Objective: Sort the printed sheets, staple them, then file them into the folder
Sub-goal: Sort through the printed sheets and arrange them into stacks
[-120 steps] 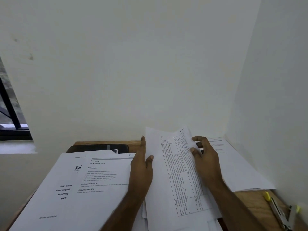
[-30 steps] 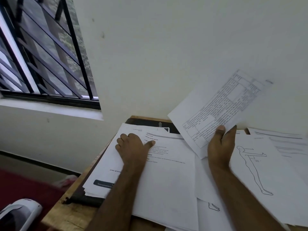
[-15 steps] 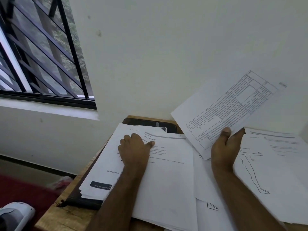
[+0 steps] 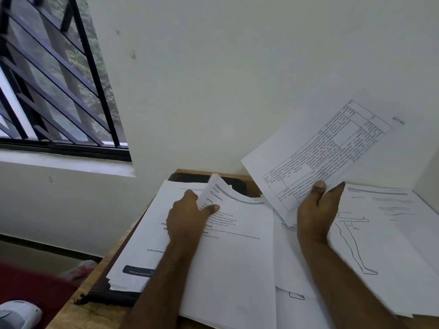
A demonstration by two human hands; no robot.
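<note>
Head: wooden desk (image 4: pixel 111 264), white wall (image 4: pixel 237 79).

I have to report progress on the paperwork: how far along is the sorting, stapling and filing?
Early, still sorting. Done: loose piles lie spread on the desk. In hand: the right hand holds up the table sheet, while the left hand lifts the corner of the text stack. Left: no stapler is in view, and the dark folder lies under the papers, nothing visibly filed.
</note>
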